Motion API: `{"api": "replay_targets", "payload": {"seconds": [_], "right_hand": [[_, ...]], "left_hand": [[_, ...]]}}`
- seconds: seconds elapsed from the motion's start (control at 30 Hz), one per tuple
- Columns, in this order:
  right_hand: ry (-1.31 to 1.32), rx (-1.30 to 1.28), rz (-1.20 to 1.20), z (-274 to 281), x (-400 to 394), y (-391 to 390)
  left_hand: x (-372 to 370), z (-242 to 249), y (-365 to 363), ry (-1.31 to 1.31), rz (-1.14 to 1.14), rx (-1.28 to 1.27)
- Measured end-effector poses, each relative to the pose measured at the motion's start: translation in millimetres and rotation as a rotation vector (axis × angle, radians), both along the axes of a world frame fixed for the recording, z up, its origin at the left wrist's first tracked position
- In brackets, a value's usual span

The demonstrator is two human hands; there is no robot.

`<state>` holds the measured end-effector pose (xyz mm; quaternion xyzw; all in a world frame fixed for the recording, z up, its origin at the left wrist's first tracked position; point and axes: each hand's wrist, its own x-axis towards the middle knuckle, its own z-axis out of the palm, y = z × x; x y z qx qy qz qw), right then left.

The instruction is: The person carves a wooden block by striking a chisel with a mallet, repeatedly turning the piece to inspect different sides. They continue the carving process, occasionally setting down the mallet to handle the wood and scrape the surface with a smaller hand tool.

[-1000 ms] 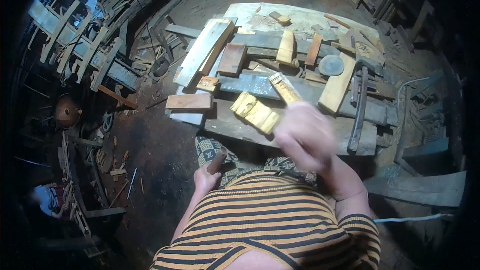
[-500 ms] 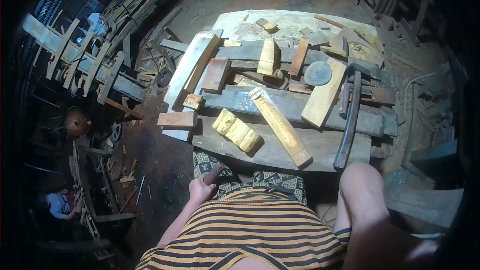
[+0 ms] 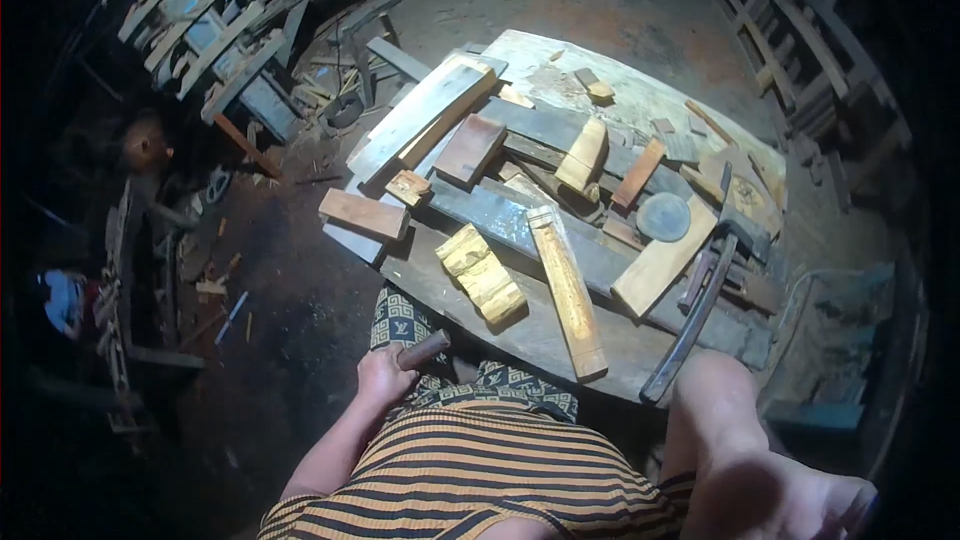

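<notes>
My left hand is closed round a short dark round stick, held over my patterned trousers beside the bench's near edge. My right arm is raised and bent, the elbow close to the bench. At the lower right border my right hand shows in part, and its fingers are cut off or dark. Nearest on the bench lie a carved yellow wood block and a long, partly carved wood bar. A hand tool with a long curved dark handle rests at the right.
Reddish wood blocks, a tapered pale piece, a round grey disc and a pale plank lie on the bench. Stacked timber frames stand at right. Another person is at the far left.
The view has turned, so the bench appears rotated clockwise and shifted. More of the dark stick in my left hand shows, and my right hand has come further into view.
</notes>
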<state>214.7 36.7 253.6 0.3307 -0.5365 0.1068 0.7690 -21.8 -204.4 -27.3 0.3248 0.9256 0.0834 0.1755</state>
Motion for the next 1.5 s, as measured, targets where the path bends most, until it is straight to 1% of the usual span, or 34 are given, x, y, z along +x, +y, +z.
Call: {"api": "replay_targets", "payload": {"seconds": [0.13, 0.2, 0.27, 0.33, 0.37, 0.4, 0.47, 0.53, 0.57, 0.6, 0.67, 0.73, 0.8, 0.83, 0.87, 0.9, 0.93, 1.0, 1.03, 1.07, 1.13, 1.2, 1.23, 1.27, 1.3, 1.33, 1.4, 1.43, 1.47, 1.5], "right_hand": [[0.136, -0.036, -0.007, -2, -21, 5], [0.184, -0.044, 0.017, -23, -35, 7], [-0.176, -0.132, -0.168, -70, -49, 15], [-0.834, -0.26, -0.096, -91, -51, 4], [-1.135, -0.335, -0.138, -101, -53, -1], [-1.176, -0.349, -0.158, -137, -78, -1], [-1.367, -0.385, -0.317, -201, -95, -6], [-1.38, -0.466, -0.298, -227, -89, -20], [-1.407, -0.53, -0.261, -233, -86, -28], [-1.391, -0.48, -0.25, -229, -82, -37], [-1.515, -0.321, -0.225, -214, -78, -47], [-1.541, -0.293, -0.24, -220, -80, -55], [-2.003, -0.396, -0.131, -218, -81, -62], [-2.016, -0.43, -0.127, -217, -81, -63], [-2.014, -0.438, -0.141, -220, -80, -63], [-1.939, -0.483, -0.193, -225, -80, -63], [-1.863, -0.526, -0.246, -228, -78, -64], [-1.728, -0.791, -0.266, -236, -77, -63], [-1.634, -0.943, -0.231, -241, -76, -61], [-1.535, -1.083, -0.193, -243, -75, -58], [-1.424, -1.198, -0.334, -238, -77, -52], [-1.453, -1.231, -0.541, -259, -76, -38], [-1.45, -1.23, -0.544, -265, -78, -33], [-1.488, -1.209, -0.607, -270, -81, -28], [-1.525, -1.186, -0.672, -274, -84, -23], [-1.52, -1.185, -0.681, -276, -90, -20], [-1.528, -1.116, -0.687, -280, -100, -19], [-1.622, -1.102, -0.674, -280, -105, -16], [-1.623, -1.098, -0.675, -280, -110, -13], [-1.621, -1.052, -0.744, -279, -117, -12]], "left_hand": [[9, 2, -1, -0.037, 0.066, 0.056], [13, -1, -4, -0.014, 0.083, 0.083], [14, 3, -5, -0.047, 0.037, 0.067], [13, 6, -7, -0.073, 0.045, 0.067], [12, 5, -9, -0.101, 0.05, 0.079], [11, 4, -11, -0.129, 0.047, 0.088], [7, -1, -15, -0.139, 0.025, 0.096], [3, 10, -12, -0.218, 0.026, 0.213], [2, 20, -8, -0.251, 0.011, 0.135], [3, 35, -1, -0.252, 0.001, 0.129], [2, 56, 13, -0.223, -0.295, 0.202], [-2, 65, 29, -0.156, -0.557, 0.221], [1, 77, 45, -0.135, -0.69, 0.271], [0, 78, 50, -0.133, -0.7, 0.277], [-1, 78, 54, -0.002, -0.737, 0.304], [-2, 82, 56, 0.127, -0.772, 0.331], [-4, 89, 54, 0.123, -0.785, 0.337], [-6, 107, 47, 0.357, -0.673, 0.821], [-12, 105, 37, 0.341, -0.61, 0.902], [-19, 94, 30, 0.363, -0.545, 1.019], [-34, 64, 6, -0.076, -0.309, 0.942], [-46, 22, -4, -0.179, -0.162, 0.624], [-51, -6, -13, -0.09, -0.203, 0.466], [-52, -30, -21, -0.001, -0.243, 0.309], [-49, -35, -23, 0.083, -0.219, 0.281], [-53, -40, -20, 0.082, -0.223, 0.288], [-56, -45, -17, 0.025, -0.143, 0.271], [-60, -46, -15, -0.012, -0.186, 0.218], [-62, -49, -16, -0.013, -0.183, 0.221], [-64, -52, -18, -0.024, -0.247, 0.205]]}}
